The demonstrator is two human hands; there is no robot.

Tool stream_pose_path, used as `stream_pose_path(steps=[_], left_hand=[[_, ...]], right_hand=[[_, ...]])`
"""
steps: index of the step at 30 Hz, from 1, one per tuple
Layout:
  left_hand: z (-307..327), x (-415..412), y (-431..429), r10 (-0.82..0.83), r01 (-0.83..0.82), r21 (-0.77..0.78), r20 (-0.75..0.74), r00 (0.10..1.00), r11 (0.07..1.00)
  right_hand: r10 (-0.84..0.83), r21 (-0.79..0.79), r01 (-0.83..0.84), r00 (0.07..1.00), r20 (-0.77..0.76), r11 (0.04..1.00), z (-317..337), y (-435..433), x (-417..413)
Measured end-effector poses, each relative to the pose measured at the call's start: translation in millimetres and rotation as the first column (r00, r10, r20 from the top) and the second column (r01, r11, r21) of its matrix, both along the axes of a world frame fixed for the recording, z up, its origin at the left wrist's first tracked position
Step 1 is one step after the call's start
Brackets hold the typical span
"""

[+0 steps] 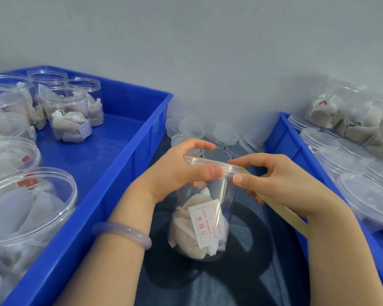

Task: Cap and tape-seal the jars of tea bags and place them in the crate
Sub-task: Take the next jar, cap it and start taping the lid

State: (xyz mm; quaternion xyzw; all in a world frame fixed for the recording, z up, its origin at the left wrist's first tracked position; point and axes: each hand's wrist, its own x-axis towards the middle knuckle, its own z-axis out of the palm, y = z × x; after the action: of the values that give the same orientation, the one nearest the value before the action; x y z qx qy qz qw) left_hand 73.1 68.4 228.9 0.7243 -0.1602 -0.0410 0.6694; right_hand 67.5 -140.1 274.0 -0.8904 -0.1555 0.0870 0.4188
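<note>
Stock and progress as I read them from my station, left to right.

1. Left blue crate: open jars of tea bags, none lidded. To my eye this is the work outstanding, and there is plenty of it.
2. Left hand, lilac bangle on the wrist: thumb and fingers curled round the lid, steadying it.
3. Jar in hand, between the two crates over a dark surface: capped, tea bags and a red-printed label inside. I cannot tell whether its base is resting.
4. Loose lids: heaped behind the jar by the wall.
5. Right hand: thumb and forefinger pinch at the lid's edge, and a tan tape strip runs back beneath the curled fingers. I judge the sealing begun but not finished.
6. Right blue crate: capped jars, some lying on top of others, apparently done.
</note>
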Motion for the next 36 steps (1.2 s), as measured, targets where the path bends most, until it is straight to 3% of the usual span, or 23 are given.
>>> stream_pose_path(steps=[12,17,21,25,29,32,36], left_hand=[[-8,4,-3,-0.019,0.019,-0.026,0.006,1.0,0.999],[-2,1,-8,0.046,-0.045,-0.014,0.047,0.998,0.999],[2,-1,-6,0.072,-0.079,0.084,0.084,0.994,0.993],[5,-1,-3,0.099,-0.113,0.186,0.086,0.991,0.976],[7,-3,-1,0.09,-0.113,0.265,0.097,0.991,0.958],[6,-3,4,0.073,-0.081,0.209,0.046,0.996,0.975],[5,-4,7,0.042,-0.043,0.163,0.013,0.999,0.986]], right_hand=[[0.026,0.059,-0.019,0.992,-0.122,0.998,-12,4,7],[0.031,0.132,-0.019,0.996,-0.088,0.991,-9,2,6],[-0.003,0.06,0.005,0.999,-0.043,0.998,-11,6,6],[0.019,0.126,-0.016,1.0,-0.022,0.992,-12,8,9],[0.078,0.089,-0.069,0.991,-0.107,0.994,-10,3,7],[0.148,0.064,-0.14,0.977,-0.156,0.988,-8,3,4],[0.113,0.09,-0.1,0.984,-0.14,0.991,-5,3,2]])
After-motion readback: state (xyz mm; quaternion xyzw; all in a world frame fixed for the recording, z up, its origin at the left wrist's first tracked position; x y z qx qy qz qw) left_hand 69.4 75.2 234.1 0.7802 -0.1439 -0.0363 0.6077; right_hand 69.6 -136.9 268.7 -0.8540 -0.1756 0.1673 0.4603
